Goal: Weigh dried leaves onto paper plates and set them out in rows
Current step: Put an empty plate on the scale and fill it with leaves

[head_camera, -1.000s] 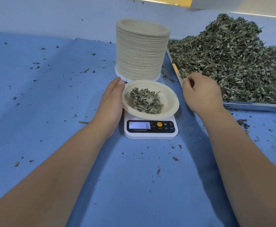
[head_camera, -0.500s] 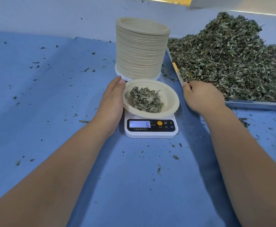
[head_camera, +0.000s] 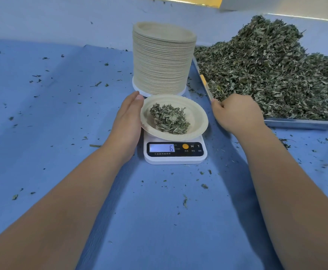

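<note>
Head view: one paper plate (head_camera: 197, 114) of dried leaves (head_camera: 169, 118) sits on one scale (head_camera: 175, 159), mid-bench (head_camera: 62, 117).
Left hand (head_camera: 128, 121), fingers straight, touches its left rim; right hand (head_camera: 239, 114), fingers curled with contents hidden, is at one tray's (head_camera: 303, 123) near corner.

The cloth (head_camera: 52, 117) is blue, flecked with dark green crumbs. The paper plate (head_camera: 197, 114) is cream; the far stack of plates (head_camera: 161, 61) is tan, finely lined. The dried leaves (head_camera: 276, 75) at the right are grey-green, their tray (head_camera: 299, 123) silver. The scale (head_camera: 175, 160) is white, its panel black, its button (head_camera: 185, 146) orange.
</note>
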Available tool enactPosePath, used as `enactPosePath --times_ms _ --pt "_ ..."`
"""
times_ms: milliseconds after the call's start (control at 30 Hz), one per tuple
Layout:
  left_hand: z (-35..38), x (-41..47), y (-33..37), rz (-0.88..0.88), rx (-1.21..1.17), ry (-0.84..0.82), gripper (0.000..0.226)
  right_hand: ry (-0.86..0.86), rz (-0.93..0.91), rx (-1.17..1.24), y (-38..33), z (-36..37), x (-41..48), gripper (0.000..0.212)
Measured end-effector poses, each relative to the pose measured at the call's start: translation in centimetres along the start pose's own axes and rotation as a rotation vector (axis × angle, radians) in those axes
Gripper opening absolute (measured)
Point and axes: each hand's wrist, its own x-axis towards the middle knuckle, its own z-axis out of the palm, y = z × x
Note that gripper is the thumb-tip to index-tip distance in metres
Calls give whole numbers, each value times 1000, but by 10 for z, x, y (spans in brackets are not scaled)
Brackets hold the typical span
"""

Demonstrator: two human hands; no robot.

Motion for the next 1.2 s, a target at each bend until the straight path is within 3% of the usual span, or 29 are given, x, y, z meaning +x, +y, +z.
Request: enactPosePath --times_ms 133,333,567,733,933,1100,1200 --pt "0 0 0 -3 1 -9 55 44 24 -3 2 -2 -2 55" --pt "1 -1 2 -14 -4 -8 53 -157 32 -124 -2 -3 -2 70" --pt "1 2 -1 -15 3 0 58 -234 97 -9 -7 -2 15 64" --pt "1 2 -2 -15 23 -9 69 -140 117 117 -2 -2 23 62" --pt "2 3 -2 -12 33 6 63 -22 148 165 -8 -14 28 57" --pt "1 2 -2 -12 28 6 70 149 -20 323 -50 -33 29 60" --pt "1 2 -2 -4 22 2 73 103 -161 484 -87 -37 20 60"
